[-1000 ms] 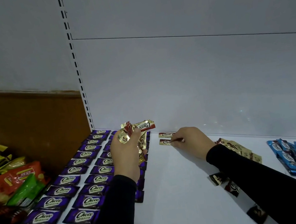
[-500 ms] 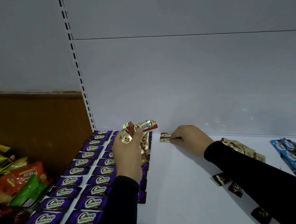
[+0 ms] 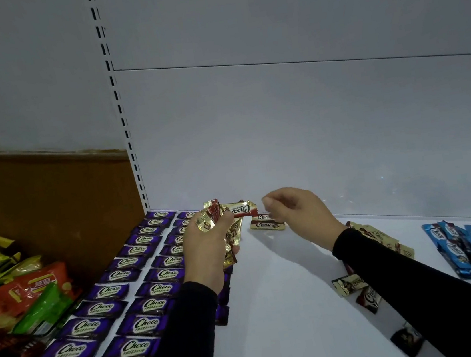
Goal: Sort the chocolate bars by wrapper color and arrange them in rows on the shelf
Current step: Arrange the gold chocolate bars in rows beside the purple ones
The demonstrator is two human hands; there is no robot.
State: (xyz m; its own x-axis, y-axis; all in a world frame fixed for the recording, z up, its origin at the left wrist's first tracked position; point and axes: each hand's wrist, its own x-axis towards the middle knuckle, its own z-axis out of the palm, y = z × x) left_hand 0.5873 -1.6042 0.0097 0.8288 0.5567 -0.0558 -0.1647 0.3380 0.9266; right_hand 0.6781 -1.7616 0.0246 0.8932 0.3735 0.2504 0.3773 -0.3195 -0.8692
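- Our left hand [image 3: 208,251] grips a fanned bunch of gold bars [image 3: 228,224] above the shelf [image 3: 290,306], beside the purple rows [image 3: 129,288] along its left edge.
- Our right hand [image 3: 296,215] hovers over two laid gold bars [image 3: 265,223] near the back edge, fingers curled; it seems to hold nothing.
- The wrappers look light, crinkly and slippery, so we judge it best to pinch a crimped end.
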